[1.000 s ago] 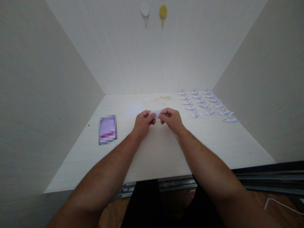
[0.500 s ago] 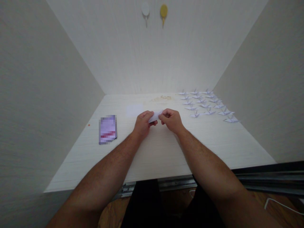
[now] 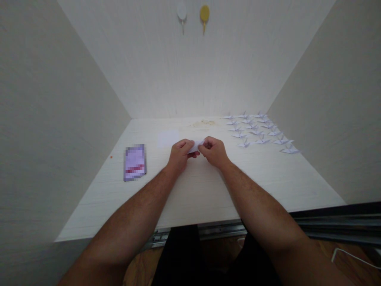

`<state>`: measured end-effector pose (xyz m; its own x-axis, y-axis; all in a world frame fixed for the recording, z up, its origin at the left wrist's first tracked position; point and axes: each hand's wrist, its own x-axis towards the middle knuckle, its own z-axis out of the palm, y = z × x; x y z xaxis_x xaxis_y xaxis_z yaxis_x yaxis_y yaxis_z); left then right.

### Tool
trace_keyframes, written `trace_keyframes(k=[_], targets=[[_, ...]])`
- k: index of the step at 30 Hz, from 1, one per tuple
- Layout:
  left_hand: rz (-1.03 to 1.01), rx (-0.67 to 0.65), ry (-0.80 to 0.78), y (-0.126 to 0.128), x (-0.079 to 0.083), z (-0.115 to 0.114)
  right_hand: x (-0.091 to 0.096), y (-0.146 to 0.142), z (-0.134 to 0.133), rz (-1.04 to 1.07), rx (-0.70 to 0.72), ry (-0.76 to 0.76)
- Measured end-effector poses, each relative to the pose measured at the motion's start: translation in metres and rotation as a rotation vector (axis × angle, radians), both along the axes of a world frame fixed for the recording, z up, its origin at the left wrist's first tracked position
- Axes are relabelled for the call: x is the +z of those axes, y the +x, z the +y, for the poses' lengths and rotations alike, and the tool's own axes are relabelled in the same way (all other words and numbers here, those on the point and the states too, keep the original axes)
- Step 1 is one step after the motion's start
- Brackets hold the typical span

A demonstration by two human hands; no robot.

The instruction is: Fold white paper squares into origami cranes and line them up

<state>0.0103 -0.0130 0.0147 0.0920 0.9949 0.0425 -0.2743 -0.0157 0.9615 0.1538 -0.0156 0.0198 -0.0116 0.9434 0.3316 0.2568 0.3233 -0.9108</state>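
Between my hands is a small folded piece of white paper (image 3: 195, 147), held just above the tabletop. My left hand (image 3: 180, 154) pinches its left end, thumb on top and fingers beneath. At the right end, my right hand (image 3: 214, 151) closes its thumb and fingertips on the paper's edge. The exact folds are too small to make out. Beyond my left hand lies a flat stack or sheet of white paper (image 3: 168, 138). Several white folded paper cranes (image 3: 253, 128) stand in rows to the right of my right hand.
A blurred purple-and-white packet (image 3: 135, 163) lies on the white table (image 3: 196, 194) at the left, near a tiny orange spot (image 3: 111, 157). Walls enclose the table at the back and both sides. A white hook (image 3: 181, 12) and a yellow hook (image 3: 204, 14) are on the back wall.
My two hands have shifted very slightly, and the right fingers sit a little closer to the left hand on the paper. The other things stay where they were.
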Motion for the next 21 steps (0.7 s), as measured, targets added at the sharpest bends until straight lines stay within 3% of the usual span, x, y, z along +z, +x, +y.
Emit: trace_keyframes(k=[5, 13, 21], targets=[[-0.001, 0.008, -0.021, -0.0003, -0.0022, 0.0005, -0.0025, -0.0004, 0.0003, -0.018, -0.011, 0.018], [-0.006, -0.072, -0.082, -0.0047, -0.0059, 0.0043, 0.0032, 0.0007, 0.0011, 0.088, -0.003, -0.077], [-0.025, -0.031, -0.120, -0.0023, -0.0026, 0.0014, -0.0018, 0.0007, 0.0023, 0.036, -0.045, 0.021]])
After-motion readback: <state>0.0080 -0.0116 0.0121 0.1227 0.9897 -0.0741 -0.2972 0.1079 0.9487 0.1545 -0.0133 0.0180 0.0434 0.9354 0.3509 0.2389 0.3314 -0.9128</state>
